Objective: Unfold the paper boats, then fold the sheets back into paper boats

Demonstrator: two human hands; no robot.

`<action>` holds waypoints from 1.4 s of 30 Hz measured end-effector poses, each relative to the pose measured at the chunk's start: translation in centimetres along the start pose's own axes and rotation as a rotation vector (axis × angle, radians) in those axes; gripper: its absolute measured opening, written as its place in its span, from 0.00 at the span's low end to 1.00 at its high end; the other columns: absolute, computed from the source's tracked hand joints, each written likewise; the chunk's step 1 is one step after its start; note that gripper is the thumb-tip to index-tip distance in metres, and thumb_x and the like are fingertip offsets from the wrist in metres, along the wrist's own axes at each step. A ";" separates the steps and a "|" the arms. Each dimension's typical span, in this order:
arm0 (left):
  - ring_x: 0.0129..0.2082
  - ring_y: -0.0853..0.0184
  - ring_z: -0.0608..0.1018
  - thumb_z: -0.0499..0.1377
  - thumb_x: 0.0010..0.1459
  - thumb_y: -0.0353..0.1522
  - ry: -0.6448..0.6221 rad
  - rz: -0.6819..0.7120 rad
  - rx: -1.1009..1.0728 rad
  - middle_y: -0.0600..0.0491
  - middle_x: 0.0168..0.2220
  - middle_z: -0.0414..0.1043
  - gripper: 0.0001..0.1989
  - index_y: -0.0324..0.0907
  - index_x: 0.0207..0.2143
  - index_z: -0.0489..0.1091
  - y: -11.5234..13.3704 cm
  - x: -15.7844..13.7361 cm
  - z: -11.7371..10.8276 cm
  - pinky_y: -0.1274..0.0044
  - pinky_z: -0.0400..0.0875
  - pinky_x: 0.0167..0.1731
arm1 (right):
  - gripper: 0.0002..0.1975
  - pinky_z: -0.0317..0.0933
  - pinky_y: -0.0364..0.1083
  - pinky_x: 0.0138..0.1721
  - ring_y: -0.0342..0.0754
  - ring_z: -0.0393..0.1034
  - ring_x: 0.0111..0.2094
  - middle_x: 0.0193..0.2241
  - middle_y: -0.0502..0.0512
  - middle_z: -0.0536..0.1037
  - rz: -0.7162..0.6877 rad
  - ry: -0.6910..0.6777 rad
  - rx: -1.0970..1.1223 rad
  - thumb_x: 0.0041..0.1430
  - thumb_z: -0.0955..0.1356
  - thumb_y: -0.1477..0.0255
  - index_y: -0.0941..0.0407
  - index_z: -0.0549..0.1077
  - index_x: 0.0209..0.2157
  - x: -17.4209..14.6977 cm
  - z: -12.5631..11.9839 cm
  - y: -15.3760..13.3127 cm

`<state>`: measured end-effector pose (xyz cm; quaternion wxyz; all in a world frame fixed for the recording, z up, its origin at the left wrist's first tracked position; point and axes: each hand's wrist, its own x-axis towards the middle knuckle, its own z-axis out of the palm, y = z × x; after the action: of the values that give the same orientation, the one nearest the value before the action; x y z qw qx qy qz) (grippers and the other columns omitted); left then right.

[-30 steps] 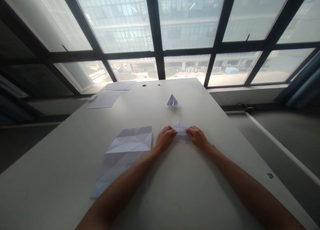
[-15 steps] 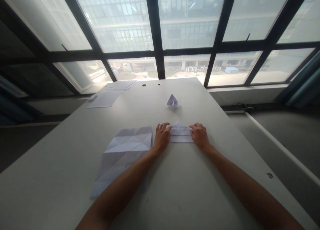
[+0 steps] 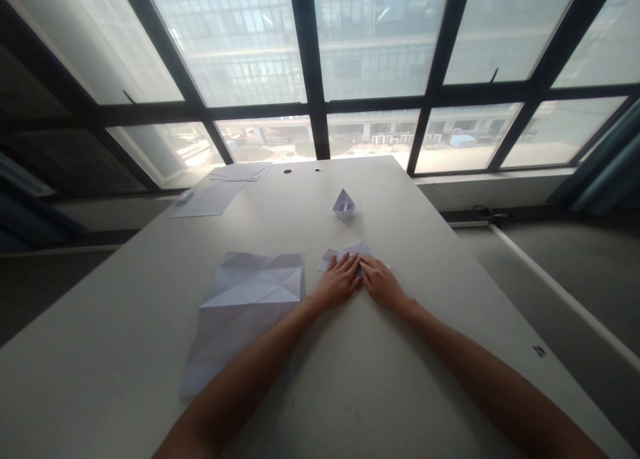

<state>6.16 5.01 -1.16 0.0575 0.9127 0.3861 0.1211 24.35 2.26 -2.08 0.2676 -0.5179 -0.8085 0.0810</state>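
Tall framed windows [image 3: 375, 39] stand beyond the broad white table [image 3: 140, 299] where I work. On it, left of me, lies a creased sheet [image 3: 255, 286], partly behind my left forearm. Just right of that is the smaller folded paper [image 3: 361, 246], flat on the tabletop. My left hand [image 3: 340, 280] and right hand [image 3: 383, 282] rest on it, fingers laid out, nothing clenched. To crease well, I'd line up the edges first, then press firmly outward from the middle. Farther off sits a little paper boat [image 3: 344, 204], well clear of my fingertips.
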 end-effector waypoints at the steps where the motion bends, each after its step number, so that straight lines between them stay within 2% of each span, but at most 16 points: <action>1: 0.70 0.56 0.48 0.42 0.70 0.44 -0.002 -0.008 0.003 0.44 0.69 0.47 0.30 0.42 0.69 0.48 0.0 0.0 0.1 0.57 0.43 0.66 | 0.26 0.48 0.55 0.65 0.53 0.55 0.64 0.63 0.64 0.64 -0.009 -0.029 -0.004 0.64 0.58 0.77 0.61 0.63 0.62 0.0 0.2 0.1; 6: 0.70 0.49 0.43 0.42 0.68 0.49 0.002 -0.063 0.018 0.48 0.70 0.45 0.32 0.45 0.69 0.46 -0.1 0.0 0.4 0.53 0.38 0.65 | 0.29 0.42 0.58 0.67 0.55 0.47 0.68 0.66 0.66 0.55 -0.038 -0.143 -0.055 0.63 0.57 0.78 0.65 0.56 0.66 0.0 0.1 0.3; 9: 0.70 0.44 0.43 0.42 0.66 0.51 0.006 -0.105 0.020 0.50 0.70 0.46 0.33 0.49 0.69 0.47 0.1 -0.1 0.2 0.49 0.36 0.64 | 0.30 0.43 0.59 0.67 0.55 0.47 0.68 0.66 0.66 0.55 -0.039 -0.150 -0.060 0.63 0.57 0.78 0.65 0.56 0.66 0.1 -0.1 0.2; 13: 0.69 0.40 0.45 0.43 0.66 0.51 0.024 -0.160 0.024 0.51 0.70 0.49 0.32 0.51 0.68 0.50 0.3 -0.1 -0.1 0.46 0.38 0.63 | 0.28 0.44 0.59 0.66 0.55 0.48 0.68 0.66 0.66 0.56 -0.035 -0.144 -0.057 0.64 0.57 0.77 0.63 0.58 0.66 0.1 -0.2 0.1; 19: 0.68 0.48 0.53 0.42 0.68 0.46 0.078 -0.239 0.059 0.48 0.68 0.54 0.27 0.49 0.65 0.58 0.0 0.0 -0.3 0.53 0.49 0.63 | 0.26 0.44 0.58 0.66 0.54 0.50 0.67 0.65 0.62 0.59 -0.030 -0.170 -0.033 0.66 0.58 0.73 0.59 0.60 0.65 0.4 -0.8 0.5; 24: 0.68 0.54 0.56 0.40 0.70 0.42 0.081 -0.340 0.142 0.44 0.68 0.54 0.27 0.42 0.65 0.58 -0.4 0.2 -0.3 0.59 0.51 0.64 | 0.25 0.42 0.57 0.67 0.52 0.47 0.68 0.66 0.59 0.57 -0.052 -0.232 -0.042 0.68 0.58 0.70 0.58 0.60 0.64 0.6 -1.5 0.9; 30: 0.68 0.54 0.55 0.43 0.69 0.40 0.054 -0.354 0.178 0.41 0.68 0.52 0.27 0.38 0.65 0.56 -0.5 0.2 -0.4 0.62 0.51 0.65 | 0.28 0.38 0.57 0.68 0.51 0.43 0.69 0.68 0.58 0.52 -0.042 -0.272 -0.108 0.69 0.55 0.64 0.58 0.55 0.67 0.5 -1.5 0.6; 34: 0.68 0.55 0.55 0.43 0.69 0.38 0.062 -0.337 0.165 0.40 0.68 0.52 0.26 0.36 0.65 0.57 -0.5 0.2 -0.4 0.62 0.50 0.65 | 0.30 0.34 0.59 0.67 0.53 0.40 0.70 0.69 0.61 0.50 0.021 -0.273 -0.171 0.70 0.53 0.60 0.59 0.52 0.68 0.4 -1.3 0.5; 38: 0.68 0.55 0.55 0.44 0.68 0.38 0.074 -0.346 0.150 0.40 0.67 0.53 0.27 0.34 0.65 0.57 -0.5 0.2 -0.3 0.62 0.50 0.65 | 0.31 0.33 0.61 0.67 0.55 0.39 0.70 0.69 0.63 0.48 0.105 -0.245 -0.206 0.70 0.54 0.59 0.61 0.53 0.67 0.3 -1.2 0.5; 42: 0.68 0.52 0.55 0.45 0.68 0.41 0.092 -0.386 0.154 0.40 0.67 0.53 0.27 0.37 0.65 0.57 -0.6 0.1 -0.2 0.61 0.50 0.65 | 0.29 0.36 0.59 0.67 0.55 0.41 0.69 0.68 0.63 0.51 0.154 -0.197 -0.191 0.70 0.55 0.62 0.61 0.55 0.66 0.3 -1.0 0.6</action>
<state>5.80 5.53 -1.08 -0.0078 0.8169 0.5642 0.1195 25.29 2.62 -1.39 0.1296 -0.5910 -0.7927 0.0744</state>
